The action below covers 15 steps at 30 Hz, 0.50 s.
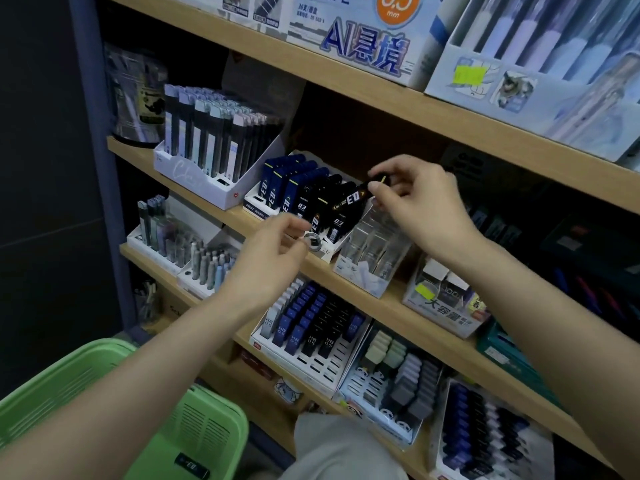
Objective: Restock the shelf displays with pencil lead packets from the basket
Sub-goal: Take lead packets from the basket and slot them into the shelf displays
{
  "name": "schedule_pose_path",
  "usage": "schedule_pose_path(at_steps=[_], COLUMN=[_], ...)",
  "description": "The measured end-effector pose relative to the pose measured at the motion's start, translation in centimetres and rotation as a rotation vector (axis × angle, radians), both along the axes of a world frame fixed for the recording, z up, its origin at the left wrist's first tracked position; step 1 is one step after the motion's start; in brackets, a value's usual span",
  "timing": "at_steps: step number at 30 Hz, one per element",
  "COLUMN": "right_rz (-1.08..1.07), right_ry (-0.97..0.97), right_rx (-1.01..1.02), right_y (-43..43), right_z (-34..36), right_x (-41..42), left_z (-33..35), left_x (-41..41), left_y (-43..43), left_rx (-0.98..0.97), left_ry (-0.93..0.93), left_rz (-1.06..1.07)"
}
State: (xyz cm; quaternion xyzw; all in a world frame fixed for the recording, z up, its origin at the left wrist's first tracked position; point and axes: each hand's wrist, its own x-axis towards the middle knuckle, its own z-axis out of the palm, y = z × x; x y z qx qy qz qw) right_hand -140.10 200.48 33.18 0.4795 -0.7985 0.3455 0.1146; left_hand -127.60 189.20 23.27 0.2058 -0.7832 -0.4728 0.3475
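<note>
My right hand [419,206] pinches a black pencil lead packet [349,199] by its top end, tilted over the right side of a white display tray [323,252] that holds blue and black packets. My left hand [273,251] hovers in front of that tray with its fingers loosely curled and nothing visibly held. The green basket [204,434] sits at the lower left, with one black packet [192,467] lying in it.
Wooden shelves carry several other displays: a white tray of tall lead tubes [214,140] at the left, a clear plastic holder [374,254] right of the packet tray, and HB lead boxes [311,327] one shelf below. My knee [332,448] is at the bottom.
</note>
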Motion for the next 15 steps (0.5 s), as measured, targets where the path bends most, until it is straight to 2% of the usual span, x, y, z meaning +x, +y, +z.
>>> schedule_pose_path(at_steps=[7,9,15], right_rz=[0.026,0.03,0.059], right_ry=[0.177,0.193,0.211], right_rx=[0.275,0.328,0.428], right_y=[-2.7,-3.0,-3.6], right_z=[-1.1,-1.2,-0.6], right_x=[-1.5,-1.6,-2.4], left_z=[-0.6,-1.0,-1.8], left_x=[-1.9,-2.0,-1.9], left_y=[-2.1,-2.3,-2.6], left_rx=[-0.458,-0.517,-0.561], left_ry=[-0.299,-0.337,-0.298], left_rz=[-0.065,-0.076,-0.09])
